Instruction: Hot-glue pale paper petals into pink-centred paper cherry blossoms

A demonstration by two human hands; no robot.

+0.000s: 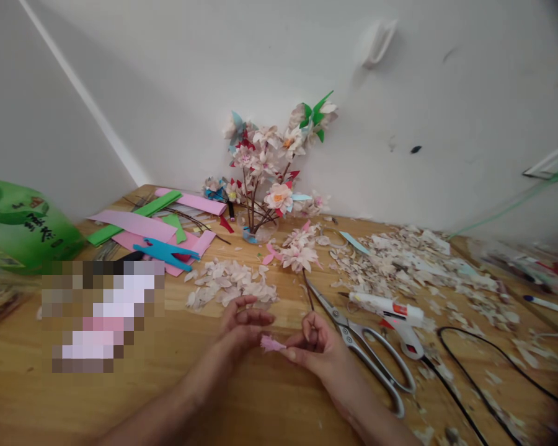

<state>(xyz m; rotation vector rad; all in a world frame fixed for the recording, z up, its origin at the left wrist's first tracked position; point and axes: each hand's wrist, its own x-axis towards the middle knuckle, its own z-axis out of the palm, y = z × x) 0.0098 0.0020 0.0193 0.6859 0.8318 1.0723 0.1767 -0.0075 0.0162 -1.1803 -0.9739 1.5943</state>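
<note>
Your right hand point(314, 347) was narrowly pinched, its thumb and fingertips point(291, 353) closed on a pink fringed paper tuft point(272, 344) that stuck out to the left, between your two hands. A thin dark stem point(309, 292) rose from behind that hand, though you couldn't tell from this view whether it was joined to the tuft. Your left hand point(244, 328) was half curled, just beside the tuft and holding nothing that showed. Both hands hovered over the bare wood of the table point(270, 409).

Just right of your right hand lay a pair of steel scissors point(372, 353) with their blades pointing up and left, and beyond them a white hot glue gun point(390, 316) with a black cord point(465, 365) trailing across the table. A heap of pale paper petals point(227, 282) lay ahead of your hands, with more scraps point(413, 266) scattered to the right. Farther off, a bouquet of paper flowers point(265, 179) stood in a clear vase point(260, 229) against the wall, near pink and green paper strips point(134, 223) and a green bag point(18, 226), while a pixelated patch point(100, 316) hid whatever lay to your left
</note>
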